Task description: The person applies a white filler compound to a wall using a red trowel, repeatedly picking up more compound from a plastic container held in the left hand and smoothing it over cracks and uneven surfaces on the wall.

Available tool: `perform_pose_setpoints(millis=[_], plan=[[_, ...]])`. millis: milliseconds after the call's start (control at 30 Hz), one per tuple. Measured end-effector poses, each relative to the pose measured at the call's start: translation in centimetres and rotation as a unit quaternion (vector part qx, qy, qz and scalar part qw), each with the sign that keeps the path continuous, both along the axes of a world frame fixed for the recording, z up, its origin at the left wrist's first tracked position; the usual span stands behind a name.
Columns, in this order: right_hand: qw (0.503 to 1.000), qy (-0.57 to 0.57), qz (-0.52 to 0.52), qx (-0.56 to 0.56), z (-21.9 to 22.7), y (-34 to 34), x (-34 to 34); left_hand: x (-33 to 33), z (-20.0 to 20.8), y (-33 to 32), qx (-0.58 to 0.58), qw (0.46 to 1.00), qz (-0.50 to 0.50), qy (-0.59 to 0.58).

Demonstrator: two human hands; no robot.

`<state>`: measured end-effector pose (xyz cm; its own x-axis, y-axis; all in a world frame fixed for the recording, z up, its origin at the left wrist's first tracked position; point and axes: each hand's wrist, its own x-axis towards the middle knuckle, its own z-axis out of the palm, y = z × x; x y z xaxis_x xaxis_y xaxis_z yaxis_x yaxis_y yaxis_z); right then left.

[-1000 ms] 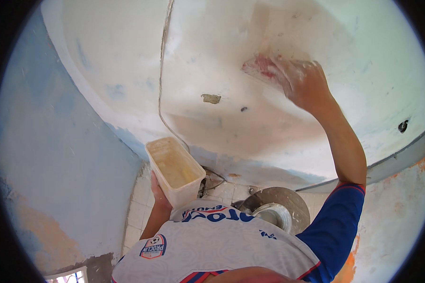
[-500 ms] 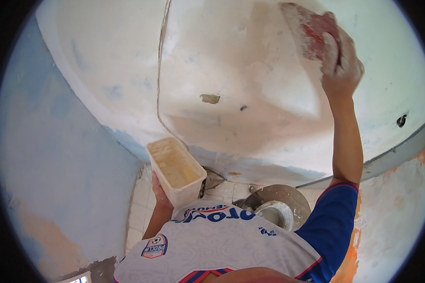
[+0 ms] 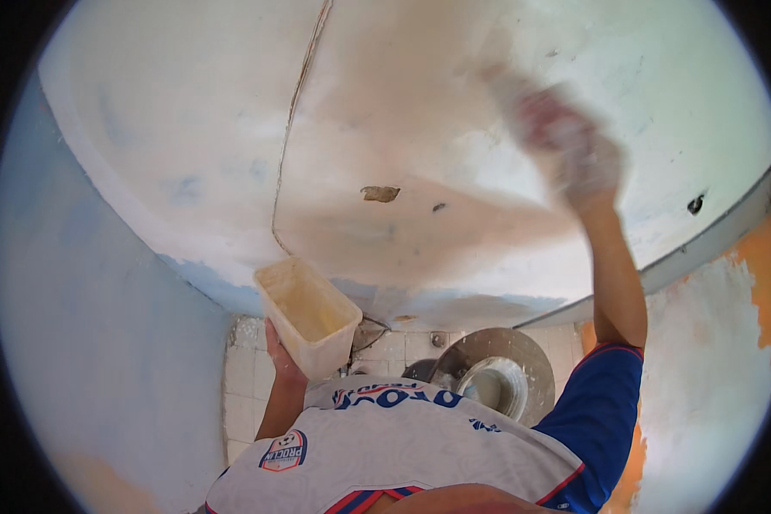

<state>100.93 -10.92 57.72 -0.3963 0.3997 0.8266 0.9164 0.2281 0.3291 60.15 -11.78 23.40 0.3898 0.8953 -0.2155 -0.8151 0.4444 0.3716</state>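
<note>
A cream rectangular plastic tub (image 3: 327, 349), its inside coated with pale residue, is held tilted in front of my body. My left hand (image 3: 285, 353) is closed around its left side, with most of the fingers hidden behind it. At the upper right, my raised right hand (image 3: 593, 167) grips a flat reddish spreader (image 3: 544, 117) smeared with white paste. Both are blurred by motion, so the tool's contact with the pale wall (image 3: 480, 154) is unclear. Damp brownish streaks cross this wall around and left of the tool.
A thin cable (image 3: 293, 111) runs down the wall, left of a small chipped hole (image 3: 380, 194). Another hole with dark wires (image 3: 696, 205) is at right. Below, a whitish bucket (image 3: 495, 385) stands by a round, splattered tray (image 3: 535, 364) on the tiled floor (image 3: 242, 377). Side walls flank me.
My right hand has swept down and to the left with the spreader. The tub stays in my left hand, and the whole view has shifted slightly.
</note>
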Motion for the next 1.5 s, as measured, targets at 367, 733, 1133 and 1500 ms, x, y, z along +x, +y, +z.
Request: perform_pose_setpoints(millis=[367, 733, 1133, 1500], plan=[[0.966, 0.149, -0.171, 0.123, 1.2, 14.3, -18.3, -27.8, 0.5, 21.3, -0.042, 0.994, -0.062, 0.074], [0.938, 0.067, -0.337, 0.047, -8.0, 22.4, -36.3, -51.1, -3.5, 37.0, -0.022, 0.984, -0.163, 0.074], [0.916, 0.018, -0.395, -0.061, -13.5, 24.7, -47.0, -62.0, -4.1, 39.9, -0.018, 0.973, -0.192, 0.128], [0.943, 0.018, -0.267, -0.197, -9.6, 22.0, -47.0, -58.0, 2.2, 35.3, -0.006, 0.981, -0.167, 0.101]])
